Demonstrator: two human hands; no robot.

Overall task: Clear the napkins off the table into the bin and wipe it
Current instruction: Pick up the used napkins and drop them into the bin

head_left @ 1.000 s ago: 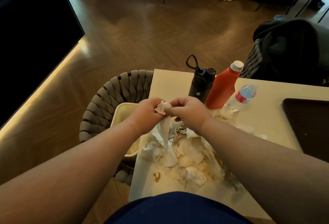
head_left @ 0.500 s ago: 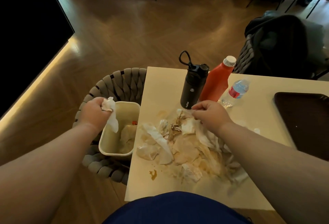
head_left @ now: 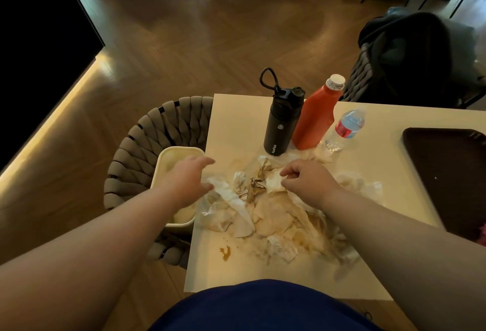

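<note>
A heap of crumpled, stained napkins [head_left: 265,212] covers the near middle of the white table [head_left: 236,120]. A cream bin [head_left: 168,158] sits on a woven chair beside the table's left edge, with paper inside. My left hand [head_left: 188,179] hovers over the bin's right rim with fingers spread, holding nothing, its tips at the heap's left edge. My right hand [head_left: 307,181] rests on the top of the heap, fingers curled, pinching a white napkin [head_left: 273,186]. A small brown spill [head_left: 224,252] marks the table near the front.
Behind the heap stand a black flask [head_left: 280,125], a red sauce bottle [head_left: 315,118] and a small water bottle [head_left: 344,128]. A dark tray [head_left: 447,173] lies at the right. The woven chair [head_left: 147,152] holds the bin; another chair with dark clothing [head_left: 405,60] stands beyond the table.
My left hand let go of the napkin it carried over the bin and has swung back to the heap, open. My right hand stayed on the pile.
</note>
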